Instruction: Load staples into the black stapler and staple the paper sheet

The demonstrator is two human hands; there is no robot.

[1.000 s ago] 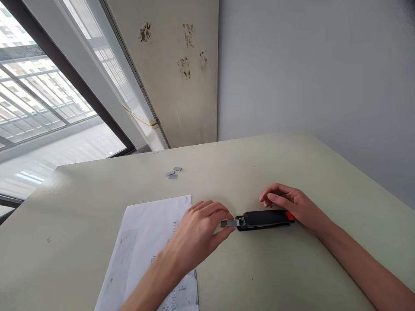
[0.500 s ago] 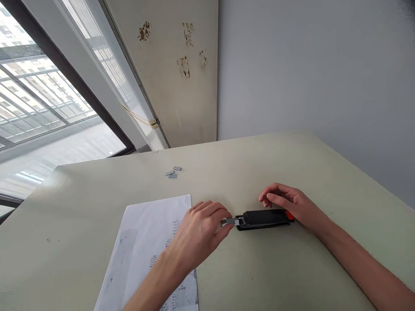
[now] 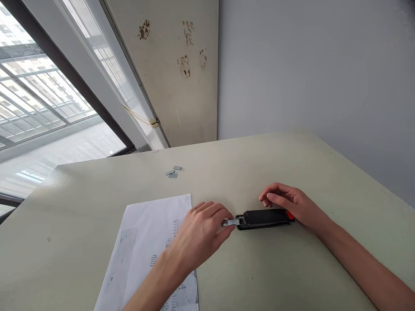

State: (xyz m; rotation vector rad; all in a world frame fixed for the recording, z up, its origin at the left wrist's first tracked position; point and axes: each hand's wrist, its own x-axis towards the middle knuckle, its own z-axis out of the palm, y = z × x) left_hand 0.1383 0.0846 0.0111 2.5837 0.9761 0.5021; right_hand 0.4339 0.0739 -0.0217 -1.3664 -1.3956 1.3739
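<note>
A black stapler point(image 3: 264, 217) with a red end lies lengthwise on the table. From its left end sticks a metal staple tray point(image 3: 232, 222), pinched between the thumb and fingers of my left hand point(image 3: 203, 226). That hand reaches over a printed sheet of paper point(image 3: 142, 233). My right hand point(image 3: 293, 203) lies against the stapler's red end, palm side toward it. Its fingers are loosely curved over the table behind the stapler and grip nothing, with the thumb apart from the fingertips.
Several grey staple strips point(image 3: 173, 172) lie beyond the paper on the pale table point(image 3: 233, 168). A single bent staple point(image 3: 49, 239) lies at the left. A grey wall point(image 3: 311, 69) borders the table's far right, and a window point(image 3: 48, 95) stands at the left.
My left fingers have shifted very slightly to the right along with the metal tray. The right hand and the stapler body look the same.
</note>
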